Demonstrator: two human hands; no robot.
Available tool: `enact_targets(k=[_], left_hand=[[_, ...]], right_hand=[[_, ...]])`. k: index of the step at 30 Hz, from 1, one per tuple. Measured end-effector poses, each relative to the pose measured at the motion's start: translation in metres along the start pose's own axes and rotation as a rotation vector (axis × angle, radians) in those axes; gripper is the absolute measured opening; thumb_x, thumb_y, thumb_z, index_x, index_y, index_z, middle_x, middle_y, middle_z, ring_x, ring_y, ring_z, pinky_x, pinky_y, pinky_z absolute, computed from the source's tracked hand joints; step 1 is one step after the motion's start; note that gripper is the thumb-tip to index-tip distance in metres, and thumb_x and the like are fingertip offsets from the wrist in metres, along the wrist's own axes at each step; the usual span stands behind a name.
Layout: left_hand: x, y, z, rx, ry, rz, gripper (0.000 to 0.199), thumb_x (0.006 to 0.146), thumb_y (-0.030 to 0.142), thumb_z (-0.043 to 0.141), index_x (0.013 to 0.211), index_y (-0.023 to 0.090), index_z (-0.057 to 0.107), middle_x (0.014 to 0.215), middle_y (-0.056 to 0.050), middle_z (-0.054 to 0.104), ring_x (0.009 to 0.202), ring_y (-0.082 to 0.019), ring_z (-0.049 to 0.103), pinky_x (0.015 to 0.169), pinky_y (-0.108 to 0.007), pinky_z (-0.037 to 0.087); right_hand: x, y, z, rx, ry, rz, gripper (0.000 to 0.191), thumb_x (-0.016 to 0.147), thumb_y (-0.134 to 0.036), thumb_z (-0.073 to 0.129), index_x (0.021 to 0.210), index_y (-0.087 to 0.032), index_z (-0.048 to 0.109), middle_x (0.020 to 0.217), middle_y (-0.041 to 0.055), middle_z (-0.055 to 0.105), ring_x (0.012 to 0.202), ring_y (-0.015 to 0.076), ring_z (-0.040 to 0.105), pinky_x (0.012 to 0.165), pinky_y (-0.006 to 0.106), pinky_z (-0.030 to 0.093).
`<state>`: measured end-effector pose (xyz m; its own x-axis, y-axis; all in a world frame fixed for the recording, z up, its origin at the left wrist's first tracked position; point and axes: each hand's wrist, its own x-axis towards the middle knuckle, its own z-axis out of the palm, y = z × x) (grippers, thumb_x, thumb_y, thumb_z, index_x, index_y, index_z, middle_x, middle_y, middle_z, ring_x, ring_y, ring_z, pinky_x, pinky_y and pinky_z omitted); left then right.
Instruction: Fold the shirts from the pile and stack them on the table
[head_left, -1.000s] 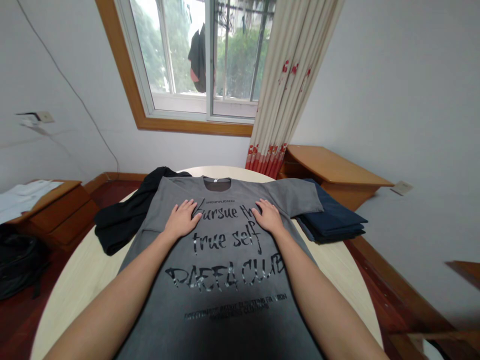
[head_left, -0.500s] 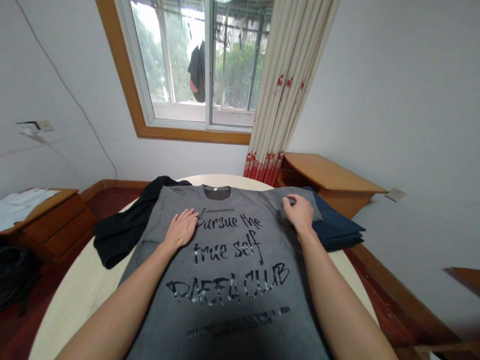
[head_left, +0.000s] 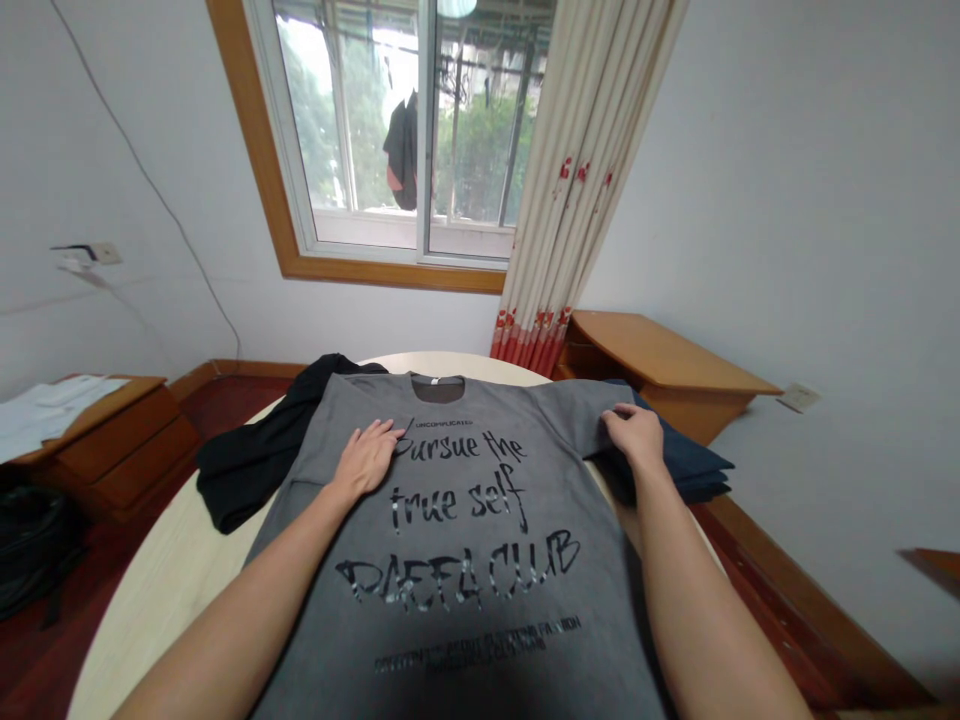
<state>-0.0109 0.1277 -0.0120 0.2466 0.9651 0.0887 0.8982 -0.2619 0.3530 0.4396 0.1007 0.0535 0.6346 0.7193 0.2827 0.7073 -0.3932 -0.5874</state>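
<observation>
A grey T-shirt (head_left: 465, 540) with black lettering lies spread face up, its neckline toward the window. My left hand (head_left: 370, 455) rests flat on the chest area beside the first line of print, fingers stretched out. At the sleeve on the right, my right hand (head_left: 636, 432) has its thumb and fingers closed on the hem. The tips of those fingers are partly hidden. Under and beyond that sleeve sits a stack of folded dark blue clothes (head_left: 686, 455). Black clothing (head_left: 259, 465) lies on the left, partly beneath the shirt.
The round pale table (head_left: 161, 570) carries the clothes. Behind it on the right stands a wooden desk (head_left: 667, 350), next to a long curtain (head_left: 581, 200). A wooden cabinet (head_left: 112, 430) with papers and a black bag (head_left: 34, 550) are at the left.
My right hand has moved outward to the right, from the top of the sleeve to its hem, and the sleeve now lies straighter. My left hand stays in place on the shirt.
</observation>
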Motion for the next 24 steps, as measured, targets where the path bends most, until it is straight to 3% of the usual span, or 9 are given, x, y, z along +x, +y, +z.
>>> enact_targets(k=[2,4,6,9,11,13,16,21,24], left_hand=[[0.000,0.000,0.000,-0.003,0.002,0.000,0.059,0.101,0.036,0.014,0.142,0.026,0.056,0.157,-0.001,0.041,0.149,-0.021,0.027,0.122,-0.046,0.017],[-0.001,0.000,0.000,-0.013,0.005,0.000,0.059,0.101,0.036,0.013,0.141,0.026,0.056,0.157,-0.001,0.041,0.149,-0.021,0.027,0.122,-0.046,0.017],[-0.001,-0.001,0.000,-0.016,0.013,0.001,0.060,0.101,0.037,0.013,0.141,0.027,0.056,0.157,-0.001,0.041,0.149,-0.020,0.028,0.122,-0.046,0.018],[0.000,-0.001,0.001,0.002,0.014,0.007,0.059,0.101,0.037,0.014,0.141,0.027,0.056,0.157,-0.001,0.042,0.149,-0.021,0.028,0.122,-0.047,0.019],[0.000,-0.001,0.001,0.012,0.005,0.011,0.059,0.101,0.037,0.014,0.141,0.026,0.056,0.157,-0.002,0.042,0.149,-0.021,0.028,0.121,-0.047,0.020],[0.000,0.000,0.001,0.017,0.002,0.013,0.059,0.101,0.037,0.014,0.142,0.026,0.055,0.157,-0.001,0.041,0.149,-0.021,0.028,0.121,-0.048,0.019],[0.000,-0.001,0.000,0.020,-0.004,0.014,0.059,0.101,0.037,0.014,0.143,0.027,0.054,0.158,-0.001,0.039,0.150,-0.022,0.027,0.122,-0.048,0.018],[0.001,-0.002,-0.001,0.025,-0.019,0.020,0.059,0.101,0.039,0.014,0.143,0.027,0.055,0.158,-0.001,0.039,0.150,-0.022,0.027,0.121,-0.050,0.019],[0.001,-0.003,-0.001,0.023,-0.020,0.027,0.058,0.101,0.039,0.015,0.143,0.028,0.055,0.158,-0.001,0.039,0.150,-0.023,0.027,0.121,-0.050,0.018]], right_hand=[[-0.004,-0.010,0.003,0.045,0.094,-0.183,0.043,0.085,-0.029,0.058,0.118,-0.005,0.070,0.122,0.0240,0.063,0.114,0.0329,0.060,0.100,0.042,0.045],[-0.013,-0.024,0.011,0.077,0.106,-0.405,0.043,0.086,-0.031,0.057,0.119,-0.007,0.070,0.128,0.0221,0.060,0.117,0.0308,0.058,0.103,0.041,0.044],[-0.026,-0.039,0.022,0.096,-0.024,-0.615,0.042,0.087,-0.034,0.057,0.119,-0.010,0.070,0.131,0.0186,0.060,0.119,0.0287,0.058,0.106,0.040,0.043],[-0.046,-0.053,0.041,0.030,-0.400,-0.808,0.043,0.086,-0.036,0.062,0.122,-0.013,0.070,0.132,0.0158,0.063,0.124,0.0274,0.057,0.110,0.039,0.041],[-0.055,-0.055,0.052,-0.039,-0.599,-0.810,0.044,0.086,-0.038,0.065,0.122,-0.014,0.070,0.132,0.0146,0.065,0.124,0.0274,0.058,0.109,0.038,0.042],[-0.060,-0.053,0.059,-0.082,-0.661,-0.770,0.045,0.088,-0.042,0.062,0.123,-0.015,0.070,0.130,0.0136,0.066,0.122,0.0272,0.060,0.107,0.037,0.043],[-0.060,-0.044,0.068,-0.150,-0.595,-0.725,0.049,0.094,-0.046,0.053,0.129,-0.014,0.065,0.134,0.0156,0.064,0.125,0.0277,0.058,0.109,0.038,0.041],[-0.061,-0.033,0.081,-0.295,-0.520,-0.636,0.057,0.098,-0.047,0.046,0.143,-0.012,0.053,0.154,0.0171,0.042,0.143,0.0288,0.039,0.117,0.044,0.029],[-0.067,-0.036,0.082,-0.302,-0.501,-0.644,0.061,0.097,-0.054,0.046,0.142,-0.014,0.054,0.153,0.0157,0.044,0.142,0.0288,0.039,0.117,0.044,0.028]])
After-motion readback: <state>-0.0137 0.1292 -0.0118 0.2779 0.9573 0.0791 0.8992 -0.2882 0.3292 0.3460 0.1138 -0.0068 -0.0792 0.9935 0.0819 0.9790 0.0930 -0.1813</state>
